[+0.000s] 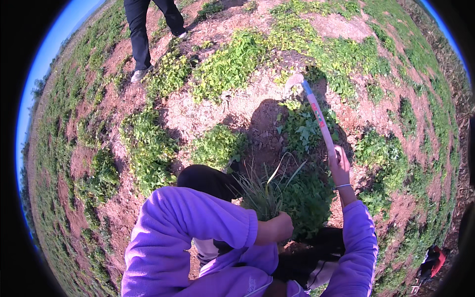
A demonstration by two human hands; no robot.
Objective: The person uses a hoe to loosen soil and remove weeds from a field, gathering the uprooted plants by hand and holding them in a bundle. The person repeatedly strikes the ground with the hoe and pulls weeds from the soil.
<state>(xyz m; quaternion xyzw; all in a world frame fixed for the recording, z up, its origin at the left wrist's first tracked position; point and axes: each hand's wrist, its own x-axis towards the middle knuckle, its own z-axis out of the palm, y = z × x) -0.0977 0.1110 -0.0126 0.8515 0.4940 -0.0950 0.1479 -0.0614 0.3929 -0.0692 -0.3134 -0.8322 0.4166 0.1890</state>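
Observation:
My left hand [279, 227] is closed around a tuft of long, thin grass [261, 200], whose blades fan out above the fist. To the right, my right hand [339, 167] grips the lower end of the wooden handle of a sickle [320, 117]. The tool points away from me, and its curved metal blade [295, 82] bends left at the far end, over the soil. A leafy green plant [310, 198] grows low between my two hands, partly in shadow. Whether the grass is still rooted I cannot tell.
Low leafy vines [232, 63] grow in patches over reddish bare soil [209, 111]. At the upper left a person in dark trousers [139, 33] stands among the plants. Dark and red items [432, 261] lie at the lower right. My bent knee [207, 180] is beside the grass.

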